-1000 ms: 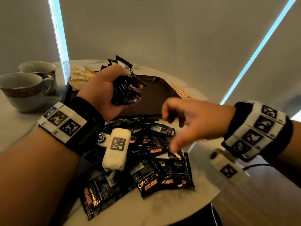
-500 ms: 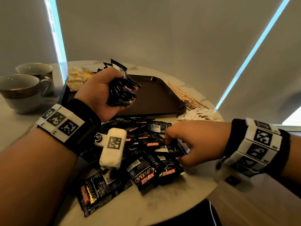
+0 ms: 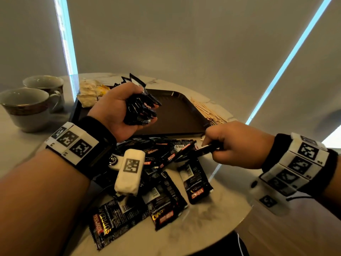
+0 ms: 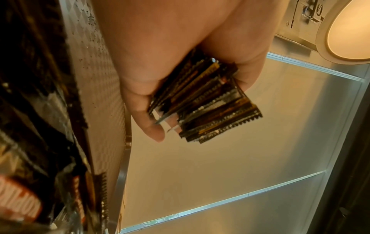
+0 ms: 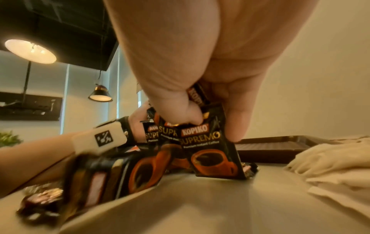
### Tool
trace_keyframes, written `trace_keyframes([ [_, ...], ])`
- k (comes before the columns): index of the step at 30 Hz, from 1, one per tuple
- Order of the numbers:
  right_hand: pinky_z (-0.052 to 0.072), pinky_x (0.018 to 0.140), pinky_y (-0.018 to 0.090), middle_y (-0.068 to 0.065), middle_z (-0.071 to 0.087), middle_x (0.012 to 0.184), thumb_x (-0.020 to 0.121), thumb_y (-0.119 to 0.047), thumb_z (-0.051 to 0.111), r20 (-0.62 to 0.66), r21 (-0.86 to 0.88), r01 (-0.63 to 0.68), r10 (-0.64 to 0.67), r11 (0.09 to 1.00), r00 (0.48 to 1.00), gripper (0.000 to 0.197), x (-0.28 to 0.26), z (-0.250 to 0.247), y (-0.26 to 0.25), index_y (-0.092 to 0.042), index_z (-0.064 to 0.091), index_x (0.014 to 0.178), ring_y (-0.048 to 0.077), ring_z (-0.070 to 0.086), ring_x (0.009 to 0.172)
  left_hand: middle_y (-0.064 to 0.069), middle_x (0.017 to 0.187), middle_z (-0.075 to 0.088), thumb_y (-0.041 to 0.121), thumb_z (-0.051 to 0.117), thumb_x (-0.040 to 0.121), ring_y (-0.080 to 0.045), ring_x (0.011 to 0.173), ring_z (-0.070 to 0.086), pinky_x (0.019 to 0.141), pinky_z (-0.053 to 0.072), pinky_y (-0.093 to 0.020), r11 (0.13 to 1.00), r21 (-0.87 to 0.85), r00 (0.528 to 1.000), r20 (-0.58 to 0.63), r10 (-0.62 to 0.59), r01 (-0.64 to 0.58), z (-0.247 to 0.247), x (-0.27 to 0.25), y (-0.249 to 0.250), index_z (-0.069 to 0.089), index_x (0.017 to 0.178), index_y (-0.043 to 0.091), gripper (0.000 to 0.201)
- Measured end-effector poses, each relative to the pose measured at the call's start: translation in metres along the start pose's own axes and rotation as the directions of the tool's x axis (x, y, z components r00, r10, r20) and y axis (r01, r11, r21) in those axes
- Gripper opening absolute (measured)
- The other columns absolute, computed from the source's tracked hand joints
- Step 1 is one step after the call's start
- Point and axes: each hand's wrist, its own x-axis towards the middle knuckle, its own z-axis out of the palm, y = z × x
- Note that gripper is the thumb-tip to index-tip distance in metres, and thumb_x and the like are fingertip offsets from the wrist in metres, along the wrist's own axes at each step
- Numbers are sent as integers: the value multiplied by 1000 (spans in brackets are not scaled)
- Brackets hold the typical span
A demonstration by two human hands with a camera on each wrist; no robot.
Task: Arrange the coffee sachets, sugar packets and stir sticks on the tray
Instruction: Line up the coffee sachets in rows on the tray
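Gripping a fanned bundle of coffee sachets (image 3: 141,109), the left hand (image 3: 118,111) is hovering over the near edge of the brown tray (image 3: 177,115); the right hand (image 3: 238,145) is pinching a few sachets (image 5: 210,142) above the loose pile (image 3: 160,182) on the marble table (image 3: 212,215); stir sticks (image 3: 206,111) and pale packets (image 5: 330,167) are lying beside the tray; two cups (image 3: 27,106) are standing far left

Left hand (image 4: 170,52) gripping a fanned stack of coffee sachets (image 4: 208,101), loose sachets (image 4: 30,142) at left
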Motion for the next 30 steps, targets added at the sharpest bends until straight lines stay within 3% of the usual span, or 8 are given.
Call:
trace_keyframes([
  [8,55,63,36,-7,66,78,77,-20,73,-117,166,-61,81,984,990,15,6,-27,2,-32,65,82,9,62,68,-11,81,66,27,53,96,-26,78,64,69,49,-39,1000,17,1000,8,11,-11,1,-2,2,52,104,13,15],
  [13,46,56,30,-1,66,68,78,-12,79,-314,295,-61,157,954,936,20,13,-48,9,-24,62,78,11,60,58,-13,87,63,35,58,95,-24,72,65,58,52,-36,1000,20,1000,12,-22,22,2,-2,3,53,103,14,23],
  [17,58,70,50,12,70,80,78,-10,78,-437,450,31,190,892,879,18,30,-51,0,-16,63,84,28,68,76,-12,88,67,39,67,88,-26,75,68,61,55,-39,996,23,996,28,-86,85,5,-4,-1,57,106,15,32],
  [20,56,72,64,19,71,89,73,-24,75,-505,555,120,218,823,835,25,46,-43,-18,-11,63,90,41,70,85,-12,86,71,42,68,85,-27,79,70,64,57,-40,992,23,989,77,-127,126,9,-7,-4,60,110,13,39],
  [23,59,66,53,16,70,81,79,-19,76,-538,534,183,164,825,827,17,61,-37,-34,-13,61,85,36,69,75,-12,88,72,47,61,86,-26,83,68,71,54,-39,989,20,978,144,-149,147,15,-13,-2,65,115,15,43],
  [26,46,55,27,-9,60,63,84,-9,75,-513,510,208,102,835,852,25,71,-26,-47,-23,57,74,10,55,57,-12,104,69,49,59,93,-27,96,63,83,50,-42,990,-19,971,200,-132,139,14,-13,-1,59,136,14,56],
  [28,42,55,22,-15,58,61,85,-10,75,-479,489,208,62,847,876,27,75,-20,-55,-25,57,72,2,51,56,-12,113,67,46,57,95,-29,104,61,92,47,-47,988,-76,968,224,-115,135,10,-12,-1,58,140,13,56],
  [30,50,61,27,-15,66,70,86,-16,73,-458,477,230,16,848,889,13,76,-17,-59,-24,64,82,4,60,64,-14,117,65,45,56,96,-33,109,58,96,45,-50,986,-99,966,232,-110,136,8,-10,1,56,142,11,57],
])
